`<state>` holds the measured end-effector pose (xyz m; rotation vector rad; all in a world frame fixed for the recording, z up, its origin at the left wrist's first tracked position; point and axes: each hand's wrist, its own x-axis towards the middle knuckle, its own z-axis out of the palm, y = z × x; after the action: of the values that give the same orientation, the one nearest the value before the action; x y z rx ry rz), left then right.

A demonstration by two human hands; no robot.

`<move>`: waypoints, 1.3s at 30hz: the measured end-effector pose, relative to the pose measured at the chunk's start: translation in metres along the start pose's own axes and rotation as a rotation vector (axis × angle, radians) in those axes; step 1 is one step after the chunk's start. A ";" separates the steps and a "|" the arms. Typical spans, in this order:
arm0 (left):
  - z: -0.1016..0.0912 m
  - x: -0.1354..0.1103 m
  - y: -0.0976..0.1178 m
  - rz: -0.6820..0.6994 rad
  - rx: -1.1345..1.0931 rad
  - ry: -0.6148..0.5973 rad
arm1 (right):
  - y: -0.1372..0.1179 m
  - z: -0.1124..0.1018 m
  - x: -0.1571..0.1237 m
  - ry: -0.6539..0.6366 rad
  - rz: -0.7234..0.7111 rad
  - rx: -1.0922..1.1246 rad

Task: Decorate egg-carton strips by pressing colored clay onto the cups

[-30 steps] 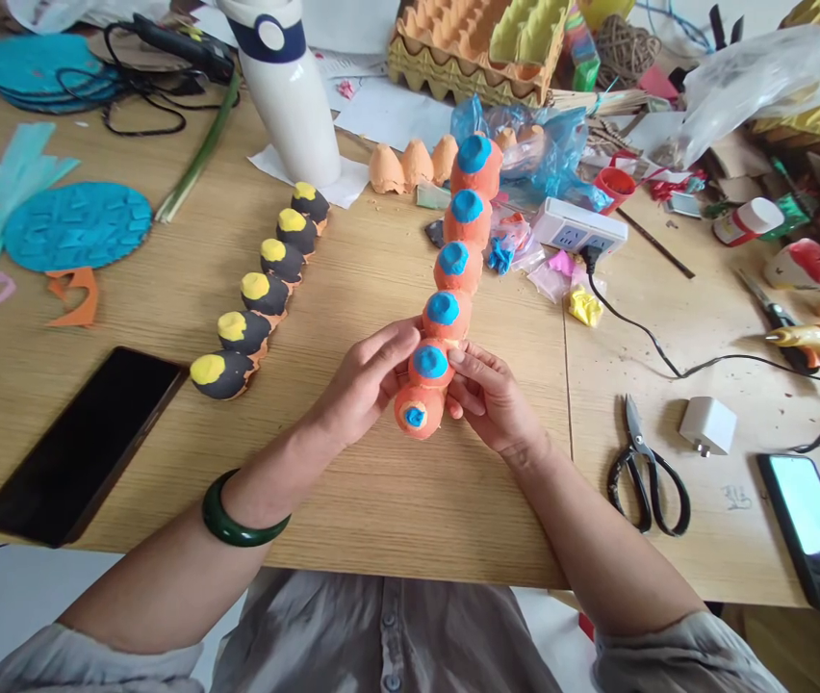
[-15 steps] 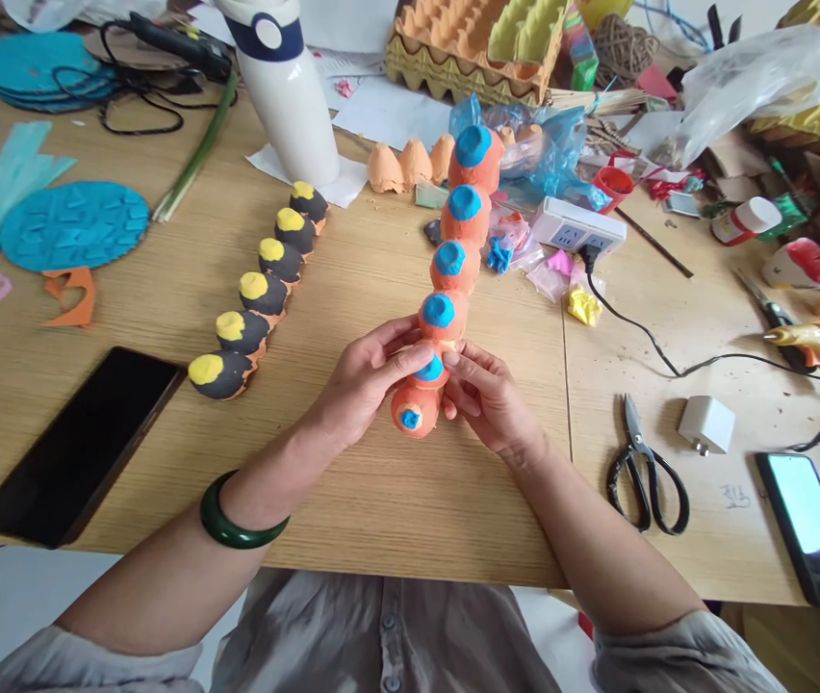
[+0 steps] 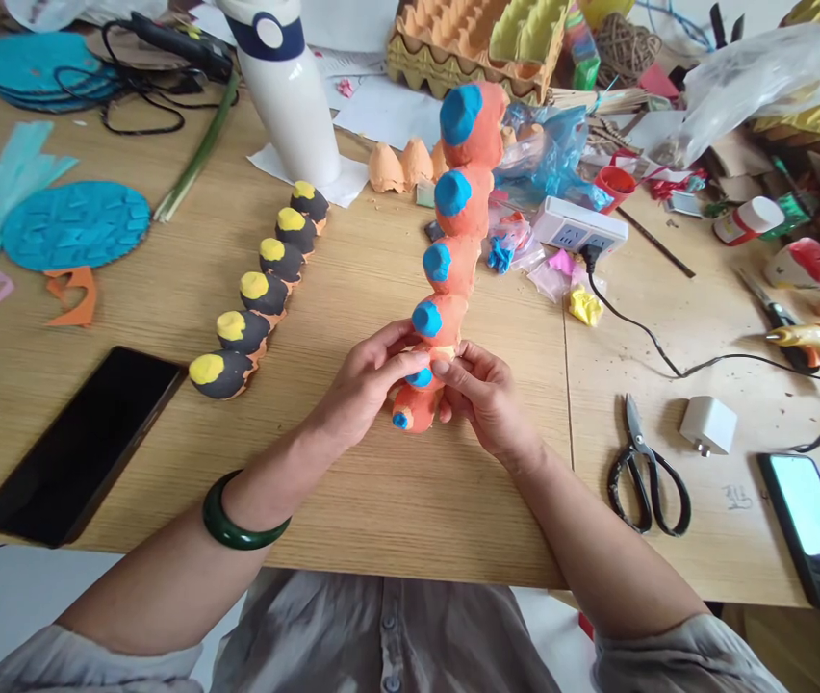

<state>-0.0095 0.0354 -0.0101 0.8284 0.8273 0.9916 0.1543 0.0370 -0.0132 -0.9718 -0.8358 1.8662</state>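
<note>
The orange strip [image 3: 462,268] is in front of you, raised above the middle of the tabletop's [image 3: 381,515] near edge, blue tips [image 3: 437,262] turned leftward. Grip: left hand [image 3: 365,385] and right hand [image 3: 488,395] each pinch it just behind the nearest cup [image 3: 421,412], thumbs close together; likely held from both sides to steady the long overhang. Black strip [image 3: 276,289] lies apart to your left, yellow tips [image 3: 255,286] up, probably so nothing rubs them. Scissors [image 3: 641,462] near the near edge, handles toward you, presumably for easy reach. Containers: egg trays [image 3: 410,67] stacked toward the far edge; white bottle [image 3: 298,120] upright on paper [image 3: 352,183], contents hidden; red cup [image 3: 616,188], contents can't be told; a yellow lump [image 3: 584,308], seemingly bagged, near the power strip [image 3: 579,226].
</note>
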 end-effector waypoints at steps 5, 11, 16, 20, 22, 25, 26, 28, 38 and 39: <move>0.001 0.002 0.002 -0.049 -0.082 -0.022 | 0.000 -0.001 0.001 0.004 0.009 0.002; 0.001 0.003 0.003 -0.053 -0.105 0.061 | 0.000 -0.001 0.000 0.015 -0.002 0.006; 0.002 0.002 0.003 -0.068 -0.104 0.003 | 0.000 -0.001 0.000 0.009 0.004 -0.002; 0.001 0.002 0.001 -0.053 -0.053 0.054 | 0.000 -0.002 0.001 -0.004 0.022 -0.001; 0.000 0.002 -0.001 -0.039 -0.051 0.022 | 0.000 -0.003 0.002 -0.005 0.027 0.009; -0.002 0.002 -0.002 -0.024 -0.023 0.007 | 0.001 -0.004 0.002 -0.013 0.029 0.017; -0.002 0.002 -0.002 -0.024 -0.005 0.017 | 0.001 -0.004 0.003 -0.018 0.029 0.019; -0.002 0.002 -0.001 -0.023 0.012 0.036 | 0.001 -0.004 0.003 -0.027 0.032 0.025; -0.002 0.004 0.000 -0.100 -0.163 0.024 | -0.001 -0.004 0.002 -0.006 0.031 0.040; -0.002 0.004 0.000 -0.097 -0.170 0.023 | -0.001 -0.004 0.002 -0.011 0.031 0.040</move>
<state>-0.0102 0.0395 -0.0117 0.6274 0.7838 0.9719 0.1574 0.0396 -0.0149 -0.9553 -0.7907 1.9098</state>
